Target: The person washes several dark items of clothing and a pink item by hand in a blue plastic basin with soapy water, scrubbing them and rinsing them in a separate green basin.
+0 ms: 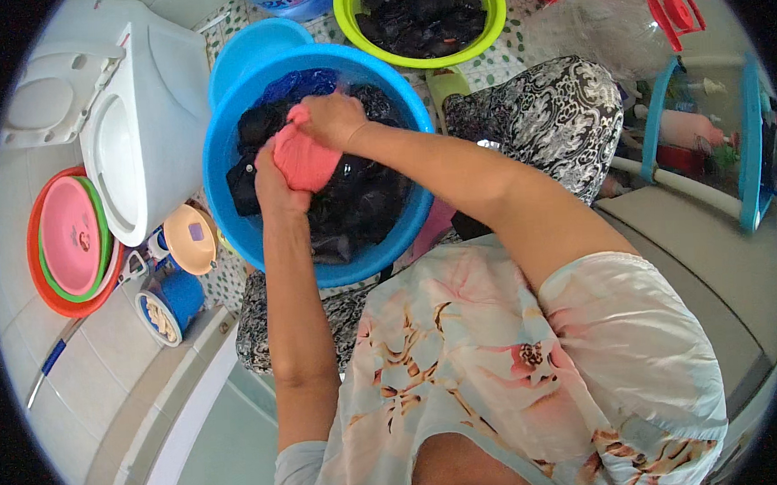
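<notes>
A pink cloth [307, 156], bunched up, is held between my two hands above a large blue plastic basin [215, 211]. My left hand [276, 182] grips its lower left side. My right hand [336, 118] closes on its upper end, near the basin's far side. Beneath the cloth, wet black garments [361, 205] fill the basin. A dark blue piece of fabric [300, 84] shows at the far side of the heap. How deep the water is, I cannot tell.
Beyond stands a lime-green basin [442, 62] of dark wet clothes. A light blue basin [250, 50] touches the big one. At left are a white toilet [173, 76], stacked basins [69, 237] and a blue bin [186, 297]. A clear plastic jug [603, 28] lies at right.
</notes>
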Motion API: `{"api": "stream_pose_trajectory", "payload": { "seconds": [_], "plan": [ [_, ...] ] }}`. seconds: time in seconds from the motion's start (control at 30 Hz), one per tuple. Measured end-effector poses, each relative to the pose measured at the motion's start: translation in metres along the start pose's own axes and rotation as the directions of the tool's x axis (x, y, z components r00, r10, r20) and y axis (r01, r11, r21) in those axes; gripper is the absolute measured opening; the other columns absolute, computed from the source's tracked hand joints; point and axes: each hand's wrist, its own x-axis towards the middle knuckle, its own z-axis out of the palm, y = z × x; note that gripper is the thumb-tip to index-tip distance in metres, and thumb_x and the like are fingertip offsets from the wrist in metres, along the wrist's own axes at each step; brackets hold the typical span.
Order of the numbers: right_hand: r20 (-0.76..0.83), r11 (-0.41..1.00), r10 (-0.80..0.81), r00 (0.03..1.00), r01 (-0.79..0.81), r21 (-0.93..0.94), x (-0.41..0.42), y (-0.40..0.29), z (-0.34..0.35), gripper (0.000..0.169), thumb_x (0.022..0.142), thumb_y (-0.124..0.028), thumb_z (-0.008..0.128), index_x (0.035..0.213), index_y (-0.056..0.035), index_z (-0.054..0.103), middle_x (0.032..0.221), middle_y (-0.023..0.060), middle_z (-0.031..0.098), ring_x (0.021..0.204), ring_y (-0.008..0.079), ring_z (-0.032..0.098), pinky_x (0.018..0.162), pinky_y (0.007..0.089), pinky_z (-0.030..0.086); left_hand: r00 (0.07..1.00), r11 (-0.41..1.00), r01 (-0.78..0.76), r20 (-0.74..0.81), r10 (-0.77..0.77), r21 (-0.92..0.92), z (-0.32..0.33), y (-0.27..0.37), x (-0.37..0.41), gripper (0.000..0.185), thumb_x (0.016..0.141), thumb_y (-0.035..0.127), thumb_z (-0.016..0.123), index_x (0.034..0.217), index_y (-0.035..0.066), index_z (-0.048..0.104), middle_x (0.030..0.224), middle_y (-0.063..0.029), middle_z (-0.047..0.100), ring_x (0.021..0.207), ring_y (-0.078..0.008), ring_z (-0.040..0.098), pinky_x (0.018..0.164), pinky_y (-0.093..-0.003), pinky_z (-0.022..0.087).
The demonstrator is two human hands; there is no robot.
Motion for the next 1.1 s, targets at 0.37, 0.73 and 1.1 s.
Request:
{"api": "stream_pose_trajectory", "payload": {
  "seconds": [0.37,0.73,1.1],
  "plan": [
    [0.101,0.978,-0.142,0.985,0.155,-0.14,0.006,0.062,0.04,0.035,0.081,-0.042,0.063,0.112,-0.0247,0.06,0.123,0.02,0.053,0.095,0.038,0.062,0.076,0.0479,0.052,0.91,0.485,-0.069,-0.144,0.389,0.872,-0.113,-0.088,0.097,0.044,0.071,0.021,0.075,0.107,0.0,0.06,0.109,-0.0125,0.062,0.096,-0.0248,0.061,0.08,-0.0372,0.05],
    [0.222,0.935,0.055,0.974,0.028,-0.353,0.028,0.062,0.052,0.024,0.082,-0.034,0.056,0.094,-0.0191,0.071,0.096,0.0164,0.068,0.088,0.0335,0.067,0.074,0.0455,0.053,0.934,0.427,0.026,-0.174,0.311,0.904,-0.114,-0.102,0.134,0.029,0.079,0.032,0.067,0.097,0.01,0.064,0.097,-0.0067,0.068,0.091,-0.0249,0.065,0.081,-0.0391,0.053],
    [-0.025,0.872,-0.474,0.88,0.473,0.128,-0.068,-0.096,0.034,0.022,0.073,-0.031,0.06,0.075,-0.0113,0.068,0.077,0.0179,0.067,0.08,0.0349,0.066,0.068,0.0513,0.049,0.874,0.924,0.275,0.469,-0.125,-0.266,-0.01,0.0,0.005,0.04,0.096,0.029,0.044,0.128,0.004,0.046,0.13,-0.0096,0.053,0.118,-0.0245,0.051,0.101,-0.043,0.04]
  ]
}}
